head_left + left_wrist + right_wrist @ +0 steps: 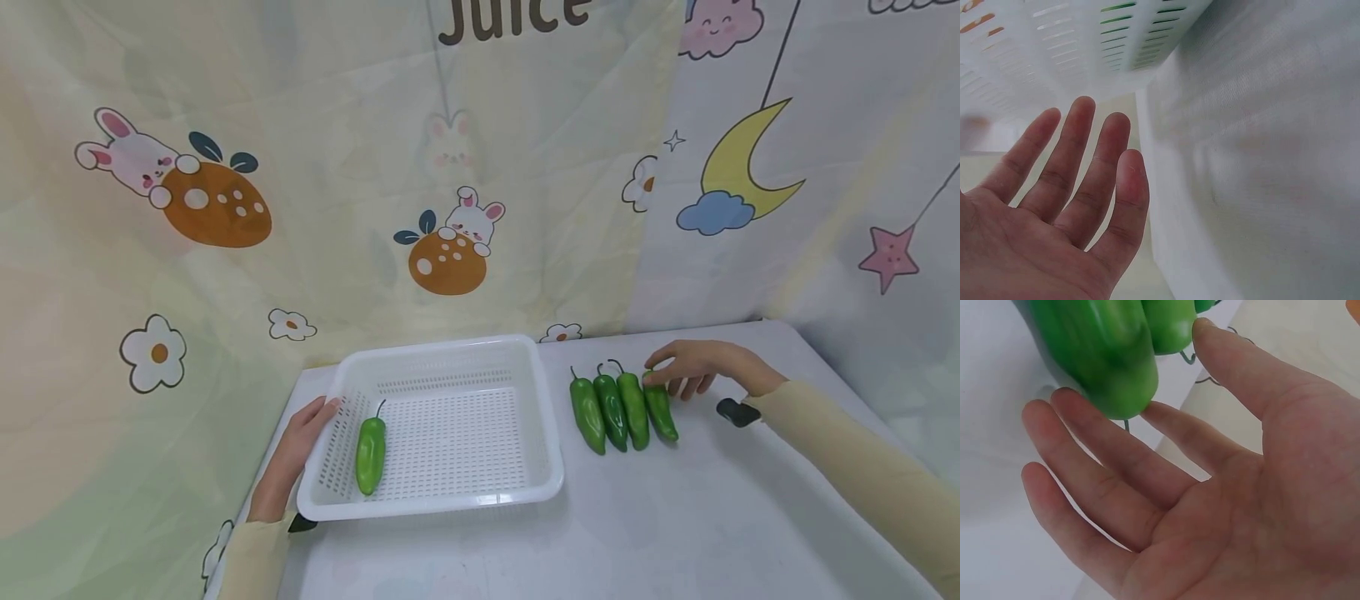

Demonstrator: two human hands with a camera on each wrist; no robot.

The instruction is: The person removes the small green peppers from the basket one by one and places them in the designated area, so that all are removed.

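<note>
A white slotted plastic basket (442, 502) stands on the table, with one green chili pepper (371, 454) lying in its left part, stem pointing away. My left hand (296, 442) is at the basket's left side; the left wrist view shows its fingers (1072, 150) extended beside the slotted wall. Right of the basket, several green peppers (611, 408) lie side by side in a row. Over the stem end of the rightmost pepper (662, 412) is my right hand (701, 365). In the right wrist view its fingers and thumb are spread around that pepper's end (1097, 350), not closed on it.
The white table (637, 525) extends in front of the basket and peppers. Behind it hangs a printed cloth (540, 208) with rabbits, flowers and a moon. Dark wrist devices (738, 412) show at both cuffs.
</note>
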